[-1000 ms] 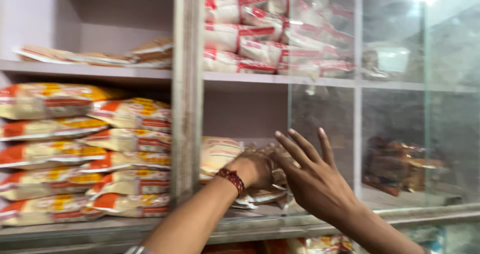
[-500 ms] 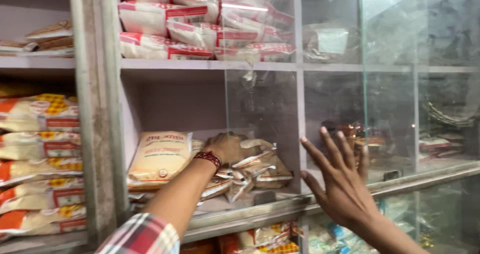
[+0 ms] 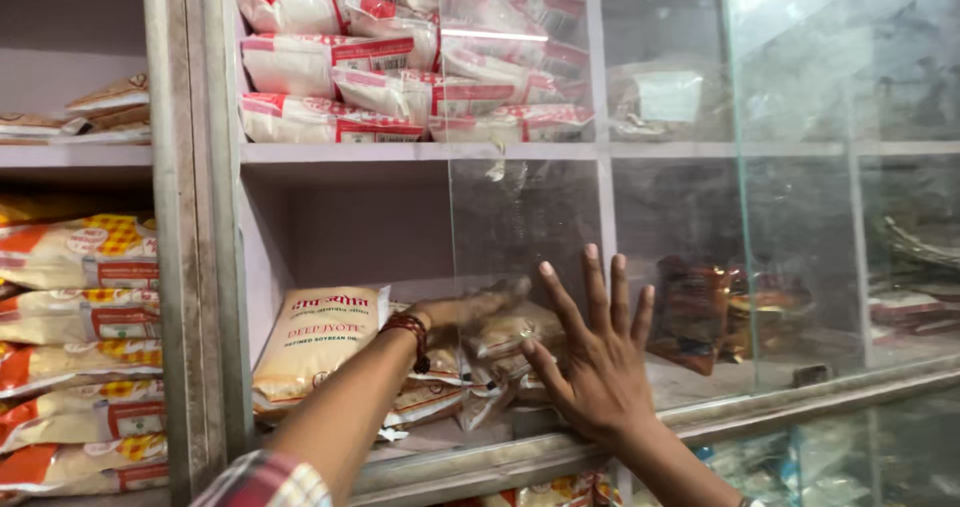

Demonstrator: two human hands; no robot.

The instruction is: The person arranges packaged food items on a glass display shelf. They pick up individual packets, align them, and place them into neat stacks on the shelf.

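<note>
My left hand point(image 3: 470, 309), with a red thread on the wrist, reaches into the middle shelf behind a sliding glass pane point(image 3: 520, 207). Its fingers stretch over a heap of clear packets point(image 3: 505, 342); it is blurred and I see nothing in its grasp. A cream pouch point(image 3: 320, 347) leans just left of that wrist. My right hand point(image 3: 600, 362) lies flat against the outside of the glass, fingers spread, holding nothing.
White-and-red packets point(image 3: 400, 67) fill the shelf above. Orange-and-yellow packets point(image 3: 80, 367) are stacked in the left bay, past a grey upright post point(image 3: 190, 217). Dark brown packets point(image 3: 690, 312) stand behind the glass at right. A metal rail point(image 3: 480, 462) runs along the shelf front.
The view has shifted right. My left hand has gone from curled on the clear packets to stretched further in. My right hand stays spread on the glass.
</note>
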